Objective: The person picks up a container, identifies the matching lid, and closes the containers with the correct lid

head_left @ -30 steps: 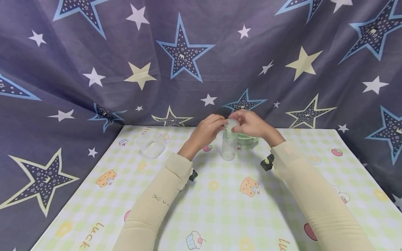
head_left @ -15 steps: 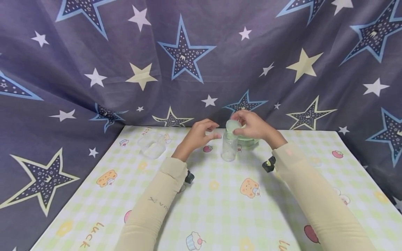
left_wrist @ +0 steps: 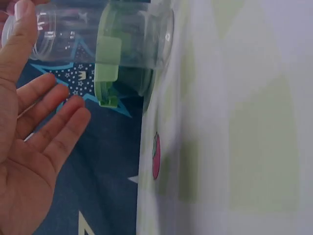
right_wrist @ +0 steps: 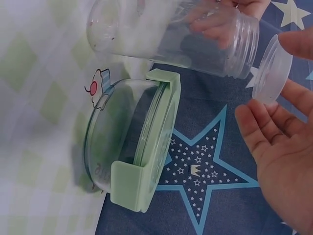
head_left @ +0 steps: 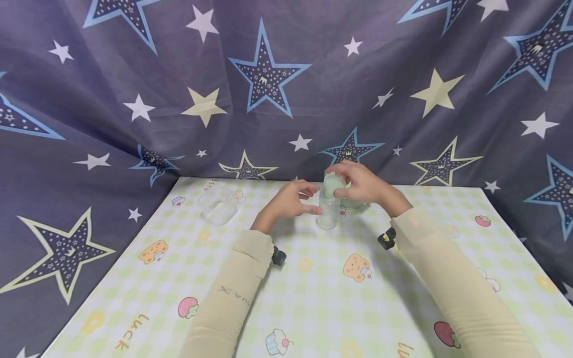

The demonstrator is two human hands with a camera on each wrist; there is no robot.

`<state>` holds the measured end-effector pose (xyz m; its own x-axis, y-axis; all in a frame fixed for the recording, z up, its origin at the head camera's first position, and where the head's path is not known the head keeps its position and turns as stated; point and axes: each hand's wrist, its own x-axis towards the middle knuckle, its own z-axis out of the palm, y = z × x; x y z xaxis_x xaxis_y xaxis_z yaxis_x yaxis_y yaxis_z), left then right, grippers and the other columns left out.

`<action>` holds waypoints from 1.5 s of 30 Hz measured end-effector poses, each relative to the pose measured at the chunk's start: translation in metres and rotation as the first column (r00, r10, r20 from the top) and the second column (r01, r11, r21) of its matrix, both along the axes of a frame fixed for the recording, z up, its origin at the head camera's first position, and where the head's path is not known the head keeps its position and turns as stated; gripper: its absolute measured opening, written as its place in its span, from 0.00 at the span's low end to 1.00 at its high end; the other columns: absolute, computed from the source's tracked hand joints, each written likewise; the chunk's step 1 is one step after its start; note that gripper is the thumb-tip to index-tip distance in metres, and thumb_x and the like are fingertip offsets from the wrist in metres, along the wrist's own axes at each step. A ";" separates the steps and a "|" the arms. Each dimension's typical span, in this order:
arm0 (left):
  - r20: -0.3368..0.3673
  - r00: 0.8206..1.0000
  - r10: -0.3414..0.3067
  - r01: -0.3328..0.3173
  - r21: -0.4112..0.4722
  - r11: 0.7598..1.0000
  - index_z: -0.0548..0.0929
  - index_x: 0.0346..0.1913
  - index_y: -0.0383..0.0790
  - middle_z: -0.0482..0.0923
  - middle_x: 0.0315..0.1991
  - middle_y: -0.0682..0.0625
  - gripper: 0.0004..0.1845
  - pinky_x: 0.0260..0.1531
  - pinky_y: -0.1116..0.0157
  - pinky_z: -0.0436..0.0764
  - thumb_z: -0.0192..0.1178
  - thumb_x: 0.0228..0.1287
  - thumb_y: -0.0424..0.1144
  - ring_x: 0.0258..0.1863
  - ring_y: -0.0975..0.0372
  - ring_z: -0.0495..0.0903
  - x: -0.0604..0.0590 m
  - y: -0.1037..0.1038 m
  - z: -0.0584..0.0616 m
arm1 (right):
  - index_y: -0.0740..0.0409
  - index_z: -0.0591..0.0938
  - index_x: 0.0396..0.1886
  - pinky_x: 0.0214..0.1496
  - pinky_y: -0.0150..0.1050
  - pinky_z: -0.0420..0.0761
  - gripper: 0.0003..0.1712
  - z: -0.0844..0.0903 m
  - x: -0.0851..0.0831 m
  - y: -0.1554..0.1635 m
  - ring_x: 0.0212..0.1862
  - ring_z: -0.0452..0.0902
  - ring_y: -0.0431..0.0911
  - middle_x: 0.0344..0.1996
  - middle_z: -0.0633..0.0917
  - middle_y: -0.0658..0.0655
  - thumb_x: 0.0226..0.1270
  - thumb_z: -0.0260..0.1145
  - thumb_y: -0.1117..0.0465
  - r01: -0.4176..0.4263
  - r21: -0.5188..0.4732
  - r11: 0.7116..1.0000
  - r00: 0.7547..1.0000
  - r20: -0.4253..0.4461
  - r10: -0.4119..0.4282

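Pinching a small clear lid [head_left: 333, 182] by its rim, the right hand [head_left: 364, 185] holds it tilted just above and beside the mouth of the clear bottle [head_left: 329, 213]; the right wrist view shows the lid [right_wrist: 272, 69] off the threads, not seated. Left hand [head_left: 290, 200] loose, fingers relaxed and spread, close beside the bottle's left side, gripping nothing; whether a fingertip brushes the wall I cannot tell. Bottle stands upright on the checked table cover [head_left: 313, 298], far-centre, just in front of a glass container with green clip lid [head_left: 353, 203].

Risks, as judged: bottle is light and unbraced, so a lid brought down off-square could tip it or skid it back into the glass container. A thin pinch could let the lid slip and roll.

Room: the star curtain [head_left: 268, 99] hangs close behind, little space on the far side. A clear tub [head_left: 217, 209] sits well apart at far left. Near half of the table is open for both arms.
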<state>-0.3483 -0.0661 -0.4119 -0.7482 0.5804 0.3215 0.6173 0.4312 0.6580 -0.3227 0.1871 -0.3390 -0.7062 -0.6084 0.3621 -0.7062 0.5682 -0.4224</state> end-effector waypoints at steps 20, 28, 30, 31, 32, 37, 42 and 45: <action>0.219 0.974 -0.050 0.021 0.131 0.991 0.79 0.67 0.45 0.79 0.61 0.54 0.34 0.55 0.59 0.85 0.79 0.56 0.44 0.55 0.58 0.81 0.003 0.017 -0.018 | 0.60 0.85 0.55 0.43 0.47 0.82 0.25 -0.003 0.007 -0.003 0.44 0.78 0.51 0.46 0.84 0.58 0.55 0.69 0.59 -0.058 0.074 0.996 0.996 -0.061 0.063; 0.259 0.964 -0.054 0.016 0.146 0.989 0.80 0.63 0.43 0.80 0.58 0.53 0.32 0.52 0.66 0.85 0.79 0.56 0.45 0.56 0.58 0.80 0.003 0.020 -0.021 | 0.60 0.85 0.56 0.44 0.47 0.82 0.27 -0.006 0.007 -0.006 0.45 0.78 0.51 0.48 0.84 0.58 0.54 0.69 0.59 -0.056 0.101 0.993 0.994 -0.085 0.064; 0.266 0.963 -0.053 0.014 0.146 0.989 0.80 0.62 0.43 0.80 0.58 0.52 0.31 0.52 0.66 0.85 0.79 0.56 0.45 0.56 0.57 0.80 0.004 0.021 -0.020 | 0.60 0.85 0.56 0.44 0.47 0.82 0.27 -0.005 0.007 -0.007 0.44 0.78 0.51 0.48 0.84 0.58 0.54 0.69 0.59 -0.049 0.109 0.993 0.995 -0.083 0.058; 0.265 0.963 -0.052 0.013 0.146 0.989 0.80 0.62 0.43 0.80 0.57 0.52 0.31 0.52 0.66 0.85 0.78 0.57 0.45 0.56 0.57 0.80 0.004 0.021 -0.020 | 0.61 0.85 0.56 0.44 0.47 0.82 0.27 -0.005 0.007 -0.007 0.44 0.78 0.51 0.48 0.84 0.58 0.53 0.69 0.59 -0.046 0.111 0.993 0.995 -0.082 0.055; 0.265 0.963 -0.050 0.011 0.144 0.989 0.80 0.62 0.42 0.80 0.57 0.52 0.31 0.52 0.66 0.85 0.78 0.57 0.45 0.56 0.57 0.80 0.005 0.021 -0.020 | 0.61 0.85 0.56 0.44 0.46 0.82 0.27 -0.004 0.007 -0.007 0.44 0.78 0.51 0.48 0.84 0.59 0.54 0.69 0.59 -0.043 0.112 0.993 0.996 -0.077 0.052; 0.250 0.967 -0.047 0.009 0.148 0.989 0.81 0.61 0.41 0.81 0.56 0.52 0.28 0.51 0.67 0.85 0.77 0.59 0.44 0.55 0.58 0.81 0.004 0.021 -0.021 | 0.61 0.85 0.56 0.44 0.48 0.83 0.26 -0.004 0.007 -0.008 0.44 0.79 0.52 0.48 0.84 0.59 0.55 0.69 0.60 -0.040 0.111 0.993 0.997 -0.067 0.048; 0.238 0.970 -0.048 0.013 0.147 0.989 0.82 0.59 0.42 0.82 0.55 0.52 0.27 0.49 0.66 0.86 0.77 0.59 0.45 0.54 0.58 0.82 0.002 0.021 -0.024 | 0.61 0.85 0.56 0.45 0.49 0.83 0.26 -0.003 0.008 -0.010 0.46 0.79 0.53 0.48 0.84 0.60 0.55 0.70 0.61 -0.045 0.113 0.993 0.997 -0.058 0.052; 0.233 0.971 -0.046 0.013 0.139 0.990 0.82 0.58 0.43 0.82 0.55 0.52 0.26 0.49 0.65 0.86 0.77 0.59 0.46 0.54 0.57 0.83 0.002 0.020 -0.024 | 0.62 0.85 0.56 0.44 0.49 0.83 0.27 -0.003 0.008 -0.011 0.45 0.79 0.53 0.48 0.84 0.60 0.54 0.69 0.61 -0.044 0.120 0.992 0.998 -0.049 0.050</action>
<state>-0.3464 -0.0458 -0.4357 -0.7951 0.5666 0.2161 0.4497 0.3118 0.8370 -0.3142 0.1764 -0.3424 -0.6580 -0.6811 0.3210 -0.7524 0.5780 -0.3160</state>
